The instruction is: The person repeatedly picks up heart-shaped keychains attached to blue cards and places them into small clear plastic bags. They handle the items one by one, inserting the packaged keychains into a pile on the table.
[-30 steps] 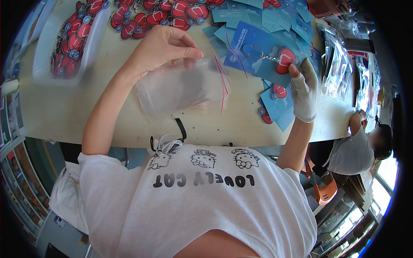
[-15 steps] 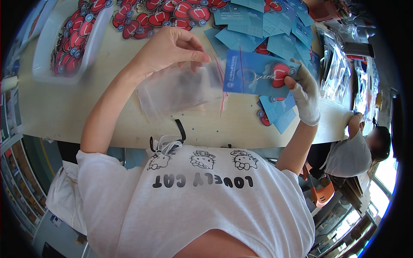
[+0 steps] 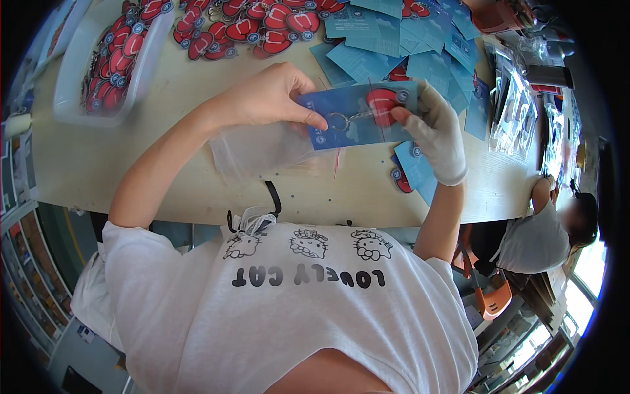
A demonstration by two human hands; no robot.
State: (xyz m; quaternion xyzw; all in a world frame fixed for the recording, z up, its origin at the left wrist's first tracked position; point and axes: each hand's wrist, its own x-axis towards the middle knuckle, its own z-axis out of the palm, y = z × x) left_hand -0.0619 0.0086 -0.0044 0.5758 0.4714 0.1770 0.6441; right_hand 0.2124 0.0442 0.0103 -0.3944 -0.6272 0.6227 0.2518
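A blue card is held level above the table between my two hands. On its front lie a red pepper-shaped keychain charm and its metal ring. My left hand, bare, pinches the card's left end, thumb in front and fingers hidden behind. My right hand, in a whitish glove with the thumb bare, grips the right end, thumb by the charm. A thin red line, like a zip bag's seal, crosses the card; how the clear film lies there is hard to tell. Below lie clear zip bags.
A clear bin of red keychains stands at the left. More keychains and blue cards are heaped at the back. Plastic packets lie at the right. Another person sits beyond them.
The card has moved left and slightly down with my right hand. My left hand has come down from above the bags onto its left end. The red line now crosses nearer the charm.
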